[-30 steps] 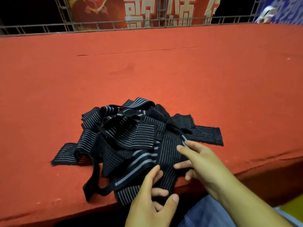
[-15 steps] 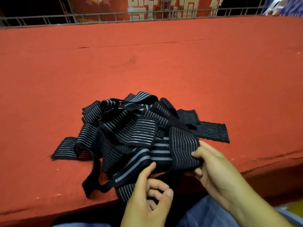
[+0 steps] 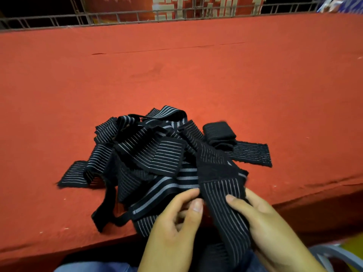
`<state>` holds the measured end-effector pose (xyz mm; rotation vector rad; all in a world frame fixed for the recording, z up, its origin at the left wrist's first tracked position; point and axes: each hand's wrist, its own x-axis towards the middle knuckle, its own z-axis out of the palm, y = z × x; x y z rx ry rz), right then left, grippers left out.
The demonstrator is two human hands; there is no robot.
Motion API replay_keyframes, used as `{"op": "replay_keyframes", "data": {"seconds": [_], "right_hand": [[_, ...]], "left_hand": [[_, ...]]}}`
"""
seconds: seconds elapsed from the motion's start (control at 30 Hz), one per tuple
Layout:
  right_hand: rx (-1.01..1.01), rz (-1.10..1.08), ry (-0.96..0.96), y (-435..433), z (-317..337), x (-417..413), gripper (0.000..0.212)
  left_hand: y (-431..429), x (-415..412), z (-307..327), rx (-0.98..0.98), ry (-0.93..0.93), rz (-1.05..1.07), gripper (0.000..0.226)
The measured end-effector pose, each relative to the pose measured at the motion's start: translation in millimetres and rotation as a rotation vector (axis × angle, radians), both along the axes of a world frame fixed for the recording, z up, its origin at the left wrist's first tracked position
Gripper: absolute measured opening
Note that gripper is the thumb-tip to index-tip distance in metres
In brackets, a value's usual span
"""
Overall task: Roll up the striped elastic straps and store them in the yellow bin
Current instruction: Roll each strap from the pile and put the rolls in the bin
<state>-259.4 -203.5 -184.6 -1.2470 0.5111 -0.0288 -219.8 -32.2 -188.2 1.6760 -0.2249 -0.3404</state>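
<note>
We note right grip (image 3: 275, 232) curled round striped strap (image 3: 222, 205) hanging off worktop (image 3: 196, 75) near edge; left grip (image 3: 172, 232) curled at its left edge, hold unclear; strap pile (image 3: 149, 154) beyond.

Straps (image 3: 157, 154) heaped on table (image 3: 255, 85), near front edge.

A tangled pile of striped elastic straps (image 3: 157, 154), black with thin pale lines, is heaped near the front edge of the red table (image 3: 196, 75). Flat ends are spread to the left and the right. One rolled strap (image 3: 219, 132) is seen at the pile's back right. One long strap (image 3: 222, 193) is drawn over the front edge and held between the left hand (image 3: 176, 222) and the right hand (image 3: 265, 222).
</note>
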Motion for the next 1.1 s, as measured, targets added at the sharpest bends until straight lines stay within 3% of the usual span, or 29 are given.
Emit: {"op": "replay_keyframes", "data": {"seconds": [0.1,0.23,0.37,0.53,0.7,0.77,0.87,1.03,1.1], "right_hand": [[-0.038,0.099,0.013,-0.1,-7.9,-3.5,0.034],[-0.186,0.199,0.011,6.5,-9.4,-6.5,0.059],[-0.133,0.275,0.098,7.7,-5.5,-12.2,0.035],[-0.103,0.266,0.113,5.7,-3.6,-14.4,0.040],[0.135,0.180,0.041,0.6,-5.6,-15.4,0.080],[0.189,0.142,-0.016,6.0,-3.9,-9.3,0.068],[0.201,0.063,-0.113,11.1,4.2,-2.7,0.029],[0.292,-0.099,-0.195,16.7,17.3,5.4,0.031],[0.376,-0.131,-0.228,16.6,24.1,6.0,0.035]], "left_hand": [[-6.6,1.6,7.7,-0.061,0.044,-0.015,0.040],[-13.2,6.5,9.7,-0.082,0.076,-0.029,0.031],[-14.3,6.9,1.3,-0.087,0.051,-0.004,0.037],[-9.5,2.5,-2.8,-0.172,0.043,0.073,0.036],[0.3,-1.0,-3.4,-0.171,0.005,0.071,0.049],[4.1,-3.7,-4.0,-0.177,0.004,0.055,0.050],[9.7,-9.3,-7.8,-0.160,0.021,-0.021,0.051],[26.0,-13.8,-14.2,-0.078,0.088,-0.179,0.054],[32.8,-13.9,-11.9,-0.011,0.112,-0.278,0.046]]}}
